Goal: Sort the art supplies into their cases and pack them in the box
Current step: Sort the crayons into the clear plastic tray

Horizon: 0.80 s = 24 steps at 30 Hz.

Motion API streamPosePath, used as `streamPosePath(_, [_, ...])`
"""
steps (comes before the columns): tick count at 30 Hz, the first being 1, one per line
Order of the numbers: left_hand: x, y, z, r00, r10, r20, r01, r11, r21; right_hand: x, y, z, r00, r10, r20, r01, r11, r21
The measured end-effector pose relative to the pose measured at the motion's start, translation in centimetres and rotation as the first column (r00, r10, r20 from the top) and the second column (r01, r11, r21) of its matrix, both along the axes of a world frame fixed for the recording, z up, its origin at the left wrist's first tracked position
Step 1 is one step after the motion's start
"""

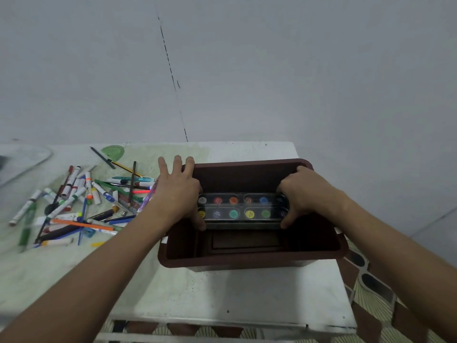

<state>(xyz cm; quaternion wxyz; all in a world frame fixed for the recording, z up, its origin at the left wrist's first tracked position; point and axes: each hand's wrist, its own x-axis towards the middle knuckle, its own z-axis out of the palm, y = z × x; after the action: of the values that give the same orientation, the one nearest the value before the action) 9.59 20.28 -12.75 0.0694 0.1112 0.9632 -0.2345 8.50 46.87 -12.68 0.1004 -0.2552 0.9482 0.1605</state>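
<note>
Your left hand (179, 194) and right hand (305, 194) grip the watercolour case (243, 207) by its ends inside the brown box (247, 262); the loose pens and markers (81, 204) remain unsorted on the table (222, 293).

This is looking like a room in a home, used as a hobby corner. A worn white table (247, 293) is standing against a bare grey wall (272, 70), patterned floor tiles (371, 288) are showing beside it, and a heap of markers, pens and paint tubes (79, 204) is lying loose on it.
</note>
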Motion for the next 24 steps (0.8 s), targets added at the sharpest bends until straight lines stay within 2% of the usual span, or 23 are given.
streamPosePath(4, [0.36,0.44,-0.38,0.998,-0.01,-0.067,0.006,0.999,-0.052,0.2,0.05,-0.59,0.998,0.029,-0.052,-0.026,0.998,0.057])
streamPosePath(10, [0.95,0.89,-0.55,0.991,-0.024,-0.131,0.015,0.998,-0.068,0.51,0.24,-0.49,0.993,0.023,-0.112,-0.018,0.999,0.046])
streamPosePath(17, [0.36,0.52,-0.71,0.997,0.004,-0.076,0.0,0.998,0.058,0.54,0.38,-0.48,0.995,-0.009,-0.102,0.012,1.0,0.027])
streamPosePath(24, [0.17,0.58,-0.42,0.999,0.03,-0.012,-0.029,0.996,0.083,0.39,0.53,-0.51,0.995,-0.028,-0.098,0.03,0.999,0.019])
